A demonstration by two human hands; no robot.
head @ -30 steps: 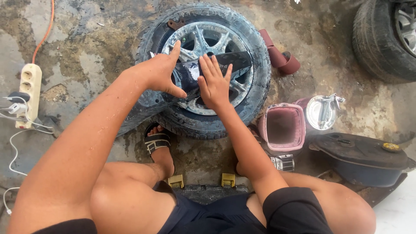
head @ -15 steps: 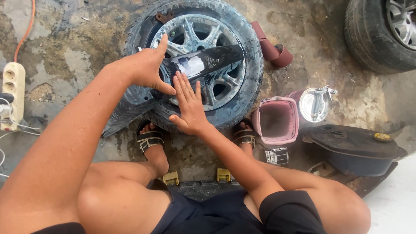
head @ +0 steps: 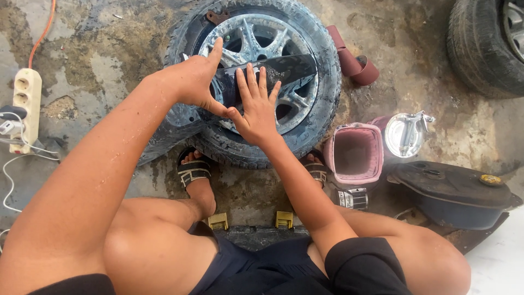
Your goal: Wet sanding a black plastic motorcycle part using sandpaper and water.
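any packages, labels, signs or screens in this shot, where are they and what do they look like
No signs, screens or readable labels show. Only containers:
pink container: right of the wheel, squarish, open top, empty inside as far as shows.
lid: beside the pink container, round, shiny silver with a handle.
dark tub: far right on the wet floor, oval, black lid with a small yellow cap.

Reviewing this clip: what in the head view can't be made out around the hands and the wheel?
- Dark panel: its part under the left hand and right hand is hidden.
- Wheel hub: hidden by the panel.
- Second tyre: cut off by the right edge.
- Power strip: plugs too small to tell apart.
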